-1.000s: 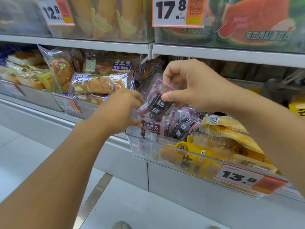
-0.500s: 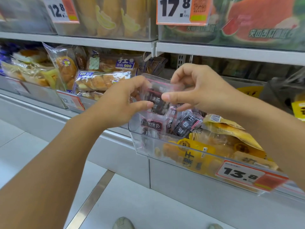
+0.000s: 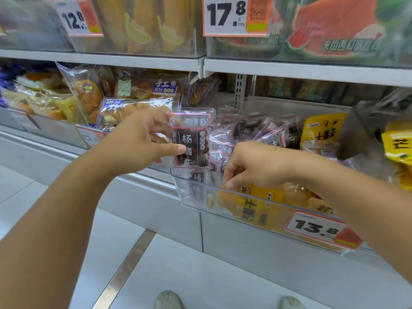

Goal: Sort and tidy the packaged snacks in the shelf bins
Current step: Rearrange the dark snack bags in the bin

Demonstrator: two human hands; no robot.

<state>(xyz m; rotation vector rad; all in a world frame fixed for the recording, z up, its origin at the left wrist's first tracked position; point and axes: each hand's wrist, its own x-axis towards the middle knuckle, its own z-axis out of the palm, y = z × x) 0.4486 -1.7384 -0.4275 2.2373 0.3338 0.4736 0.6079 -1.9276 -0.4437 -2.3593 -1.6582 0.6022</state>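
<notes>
My left hand (image 3: 142, 143) pinches a clear pink-edged packet of dark dried plums (image 3: 191, 139) and holds it upright at the left end of the clear shelf bin (image 3: 196, 197). My right hand (image 3: 254, 166) reaches down into the bin with curled fingers and pinches the top of a yellow mango packet (image 3: 252, 204). More pink-edged plum packets (image 3: 267, 132) lie piled behind it, and other yellow packets (image 3: 321, 132) stand at the right of the bin.
Bagged breads (image 3: 133, 108) fill the bin to the left. The shelf above (image 3: 200, 61) carries bins with price tags 12.8 and 17.8. A 13.8 tag (image 3: 316, 228) hangs on the bin front. My shoes (image 3: 169, 299) stand on the pale floor below.
My right hand has let go of the plum packet and dropped into the bin onto a yellow packet. My left hand now holds the plum packet alone, upright.
</notes>
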